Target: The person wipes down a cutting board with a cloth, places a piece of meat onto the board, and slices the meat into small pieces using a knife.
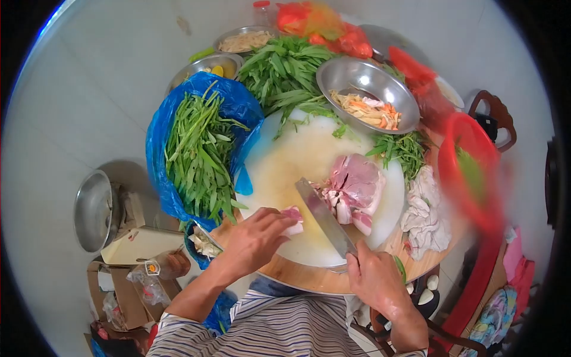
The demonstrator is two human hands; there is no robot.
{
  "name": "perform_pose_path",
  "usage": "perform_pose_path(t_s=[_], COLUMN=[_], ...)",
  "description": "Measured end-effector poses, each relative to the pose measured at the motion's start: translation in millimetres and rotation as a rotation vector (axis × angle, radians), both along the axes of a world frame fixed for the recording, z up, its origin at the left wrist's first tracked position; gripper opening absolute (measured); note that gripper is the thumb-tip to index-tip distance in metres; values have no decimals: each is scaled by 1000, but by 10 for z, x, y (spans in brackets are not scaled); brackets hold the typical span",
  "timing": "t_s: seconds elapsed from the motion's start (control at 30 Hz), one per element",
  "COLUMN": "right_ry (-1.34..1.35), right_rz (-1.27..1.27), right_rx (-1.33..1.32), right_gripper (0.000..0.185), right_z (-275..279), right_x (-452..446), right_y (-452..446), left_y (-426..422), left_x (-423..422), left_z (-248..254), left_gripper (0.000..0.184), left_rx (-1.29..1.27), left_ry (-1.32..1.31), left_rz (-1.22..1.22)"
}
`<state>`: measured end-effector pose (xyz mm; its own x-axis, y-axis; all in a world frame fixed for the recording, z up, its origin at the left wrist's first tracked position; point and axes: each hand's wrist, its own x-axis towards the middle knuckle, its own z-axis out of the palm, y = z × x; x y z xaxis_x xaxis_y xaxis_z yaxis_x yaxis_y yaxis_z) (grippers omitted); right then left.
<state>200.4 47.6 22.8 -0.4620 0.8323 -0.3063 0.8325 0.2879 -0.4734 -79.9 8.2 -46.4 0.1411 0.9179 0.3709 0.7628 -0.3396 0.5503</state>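
Note:
My left hand (pixel 260 236) is closed on a small piece of pink meat (pixel 292 220) at the lower left of the white round cutting board (pixel 279 156). In my right hand (pixel 376 275) is the handle of a cleaver (pixel 324 215), its blade pointing up and left across the board. Just right of the blade lies a larger cut of raw meat (pixel 358 183), with smaller cut pieces at its lower left side. My fingers hide part of the piece in my left hand, and the right hand covers the cleaver's handle.
Leafy greens (pixel 199 156) fill a blue bag (pixel 159 134) on the left; more greens (pixel 279 68) lie behind the board. A metal bowl (pixel 339 74) with shredded food overlaps the back edge. At right are a crumpled cloth (pixel 427 217) and a red basket (pixel 496 172).

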Motion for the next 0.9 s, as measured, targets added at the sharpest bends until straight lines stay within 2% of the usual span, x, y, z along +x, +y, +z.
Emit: perform_pose_path(t_s=[0.07,0.17,0.3,0.4,0.47,0.5,0.53,0.63,0.67,0.73,0.9], right_ry=[4,-13,-24,-2,6,7,8,27,28,23,33], right_rz=[-20,-6,-4,-15,-20,-13,-5,-4,-1,19,83], right_rx=[-36,-38,-4,0,-16,-19,-23,-8,-8,-10,23], right_gripper=[24,23,23,23,23,23,23,22,22,22,21], right_z=[3,-27,-105,-119,-109,-108,-107,-74,-46,5,-58], right_x=[-39,-66,-52,-37,-30,-25,-20,-39,-55,-88,-128], right_y=[-6,14,59,94,107,107,101,63,55,31,11], left_y=[65,127,180,144,43,-6,-10,51,71,99,124], left_x=[20,35,160,313,400,403,346,134,114,95,155], left_z=[-36,-158,-273,-373,-346,-321,-294,-211,-216,-243,-291], left_gripper=[48,48,55,58,57,46,46,30,30,33,31], left_rx=[-59,54,35,127,83,-19,-25,40,39,81,35], left_ry=[139,225,179,11,-96,-211,-213,-104,-103,-69,-33], left_rz=[-138,-96,6,26,13,38,38,26,28,-120,-175])
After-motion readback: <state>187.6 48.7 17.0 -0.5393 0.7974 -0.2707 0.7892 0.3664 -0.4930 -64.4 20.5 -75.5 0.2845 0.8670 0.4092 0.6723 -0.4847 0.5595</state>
